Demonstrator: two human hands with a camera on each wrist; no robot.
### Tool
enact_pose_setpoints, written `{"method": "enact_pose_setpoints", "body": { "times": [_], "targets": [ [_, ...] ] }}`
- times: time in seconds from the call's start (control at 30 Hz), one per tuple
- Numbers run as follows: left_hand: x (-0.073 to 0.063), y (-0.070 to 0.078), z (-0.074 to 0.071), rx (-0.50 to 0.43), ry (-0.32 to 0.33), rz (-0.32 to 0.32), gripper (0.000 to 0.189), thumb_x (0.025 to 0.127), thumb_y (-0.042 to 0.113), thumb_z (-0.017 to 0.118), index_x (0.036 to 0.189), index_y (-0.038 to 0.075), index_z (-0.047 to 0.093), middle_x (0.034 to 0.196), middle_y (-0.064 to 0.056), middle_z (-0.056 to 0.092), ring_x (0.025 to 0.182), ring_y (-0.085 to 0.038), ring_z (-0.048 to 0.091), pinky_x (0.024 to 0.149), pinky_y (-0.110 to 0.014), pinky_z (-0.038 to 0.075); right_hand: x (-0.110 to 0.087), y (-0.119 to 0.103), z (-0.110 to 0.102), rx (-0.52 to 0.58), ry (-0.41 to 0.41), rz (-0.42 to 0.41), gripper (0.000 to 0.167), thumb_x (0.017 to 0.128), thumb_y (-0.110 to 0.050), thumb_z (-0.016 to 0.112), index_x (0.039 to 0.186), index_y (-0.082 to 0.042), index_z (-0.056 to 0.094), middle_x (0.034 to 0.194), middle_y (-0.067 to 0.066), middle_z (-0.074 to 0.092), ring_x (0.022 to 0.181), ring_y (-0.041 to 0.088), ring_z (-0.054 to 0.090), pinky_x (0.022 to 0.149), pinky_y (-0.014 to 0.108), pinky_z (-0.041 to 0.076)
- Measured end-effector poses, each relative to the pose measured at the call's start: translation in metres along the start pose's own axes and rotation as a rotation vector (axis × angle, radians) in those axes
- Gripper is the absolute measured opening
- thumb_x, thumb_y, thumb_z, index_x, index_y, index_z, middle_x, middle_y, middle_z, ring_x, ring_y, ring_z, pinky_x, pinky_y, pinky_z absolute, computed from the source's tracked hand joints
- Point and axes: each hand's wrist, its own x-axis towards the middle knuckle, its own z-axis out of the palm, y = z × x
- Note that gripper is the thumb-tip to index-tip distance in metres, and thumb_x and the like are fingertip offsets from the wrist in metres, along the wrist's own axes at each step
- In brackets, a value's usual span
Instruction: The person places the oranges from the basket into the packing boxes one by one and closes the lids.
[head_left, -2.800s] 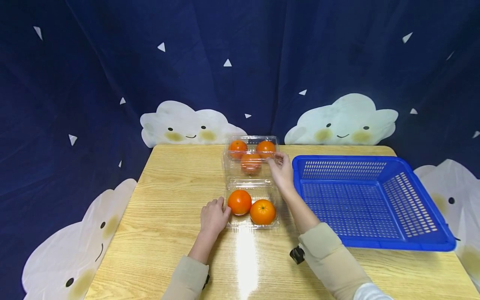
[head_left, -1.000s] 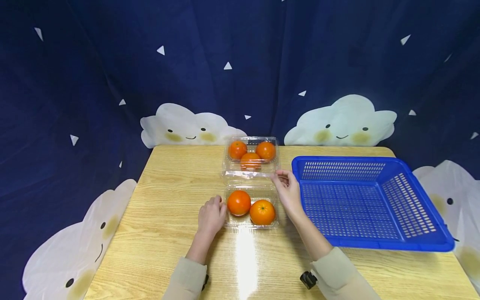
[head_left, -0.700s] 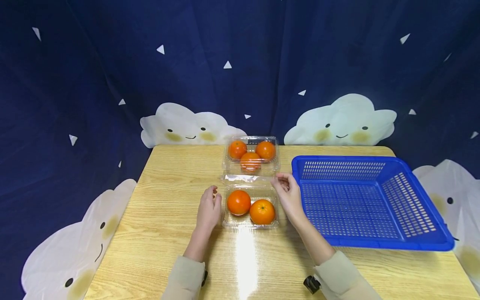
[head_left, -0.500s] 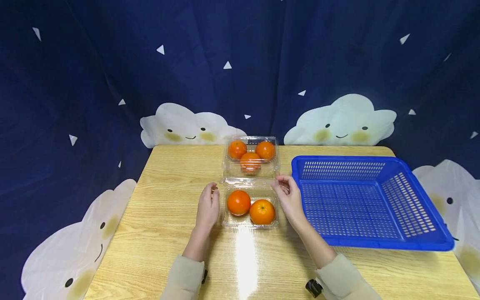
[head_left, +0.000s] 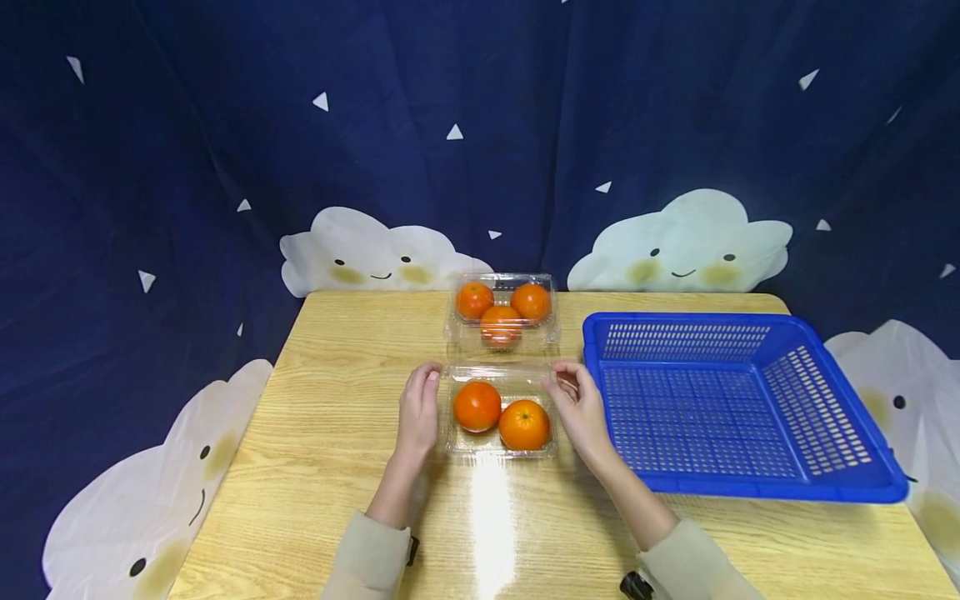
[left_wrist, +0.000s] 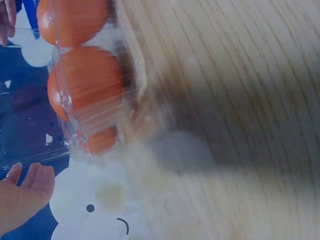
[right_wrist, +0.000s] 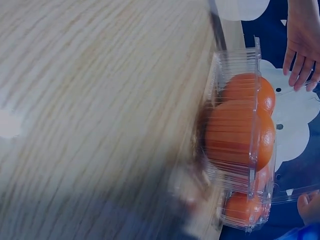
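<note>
In the head view, an opened clear plastic clamshell box (head_left: 501, 451) holds two oranges (head_left: 477, 406) on the table. Its raised, hinged lid (head_left: 498, 372) spans between both hands. My right hand (head_left: 583, 412) pinches the lid's right corner between thumb and fingers. My left hand (head_left: 418, 410) is at the lid's left corner, fingertips right at its edge. In the right wrist view the left hand (right_wrist: 302, 55) shows its fingers fairly straight against the lid edge. The left wrist view shows the oranges (left_wrist: 86, 82) through the box wall.
Behind stands a second clear clamshell box (head_left: 557, 335), closed over three oranges (head_left: 500, 325). A blue plastic basket (head_left: 742, 486) stands to the right, close to my right forearm. The wooden table (head_left: 315, 467) ends at a dark blue curtain (head_left: 480, 75) with clouds.
My right hand has drawn the lid toward me from over the rear box. The left hand let go of the box's left side and moved up to the lid's left corner.
</note>
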Motion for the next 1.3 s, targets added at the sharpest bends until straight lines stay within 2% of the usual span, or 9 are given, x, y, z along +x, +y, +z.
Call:
{"method": "enact_pose_setpoints", "body": {
  "times": [0.23, 0.5, 0.63, 0.73, 0.93, 1.13, 1.3],
  "targets": [
    [-0.005, 0.008, 0.004, -0.019, -0.023, -0.058, 0.035, 0.095, 0.022, 0.042, 0.112, -0.007, 0.052, 0.11, -0.02, 0.054, 0.102, -0.032, 0.051, 0.085, -0.044, 0.046, -0.005, 0.008, -0.002, -0.023, -0.024, -0.041, 0.033, 0.085, -0.007, 0.061, 0.112, 0.008, 0.05, 0.118, 0.022, 0.05, 0.114, 0.029, 0.047, 0.101, 0.038, 0.034],
    [-0.012, 0.007, 0.008, 0.012, -0.034, -0.065, 0.038, 0.091, 0.022, 0.05, 0.115, -0.007, 0.05, 0.114, -0.02, 0.054, 0.107, -0.032, 0.05, 0.087, -0.046, 0.043, -0.012, 0.016, -0.003, -0.026, -0.043, -0.082, 0.031, 0.086, -0.006, 0.059, 0.114, 0.008, 0.052, 0.123, 0.023, 0.051, 0.117, 0.027, 0.048, 0.101, 0.032, 0.034],
    [-0.015, 0.006, 0.008, 0.014, -0.042, -0.075, 0.037, 0.09, 0.02, 0.051, 0.115, -0.007, 0.05, 0.114, -0.019, 0.053, 0.107, -0.032, 0.049, 0.089, -0.045, 0.042, -0.016, 0.015, -0.002, -0.025, -0.044, -0.072, 0.028, 0.087, -0.005, 0.058, 0.112, 0.007, 0.054, 0.123, 0.022, 0.052, 0.119, 0.027, 0.047, 0.102, 0.03, 0.033],
    [-0.019, 0.005, 0.008, 0.028, -0.056, -0.067, 0.037, 0.089, 0.018, 0.052, 0.116, -0.007, 0.05, 0.115, -0.019, 0.053, 0.108, -0.032, 0.049, 0.091, -0.045, 0.041, -0.02, 0.009, -0.002, -0.024, -0.049, -0.053, 0.026, 0.087, -0.003, 0.057, 0.11, 0.007, 0.054, 0.124, 0.022, 0.052, 0.12, 0.028, 0.046, 0.103, 0.031, 0.032],
    [-0.025, 0.004, 0.006, 0.063, -0.098, -0.036, 0.042, 0.085, 0.017, 0.056, 0.119, -0.007, 0.049, 0.119, -0.018, 0.051, 0.112, -0.032, 0.048, 0.094, -0.046, 0.039, -0.029, -0.006, -0.001, -0.039, -0.069, -0.092, 0.022, 0.084, 0.003, 0.057, 0.104, 0.013, 0.054, 0.125, 0.03, 0.048, 0.121, 0.039, 0.042, 0.103, 0.043, 0.029],
    [-0.033, 0.002, 0.003, 0.091, -0.161, -0.028, 0.046, 0.085, 0.022, 0.058, 0.123, -0.003, 0.048, 0.126, -0.016, 0.046, 0.116, -0.033, 0.044, 0.095, -0.048, 0.038, -0.033, -0.006, -0.001, -0.099, -0.069, -0.106, 0.021, 0.082, 0.004, 0.061, 0.099, 0.014, 0.055, 0.123, 0.03, 0.049, 0.121, 0.039, 0.043, 0.102, 0.04, 0.03],
    [-0.039, -0.002, 0.002, 0.135, -0.204, -0.024, 0.052, 0.085, 0.028, 0.06, 0.126, -0.001, 0.046, 0.132, -0.018, 0.042, 0.122, -0.036, 0.038, 0.098, -0.053, 0.032, -0.038, -0.001, -0.001, -0.145, -0.074, -0.144, 0.022, 0.081, 0.003, 0.062, 0.099, 0.014, 0.057, 0.121, 0.029, 0.05, 0.12, 0.041, 0.043, 0.1, 0.042, 0.031]
  ]
}}
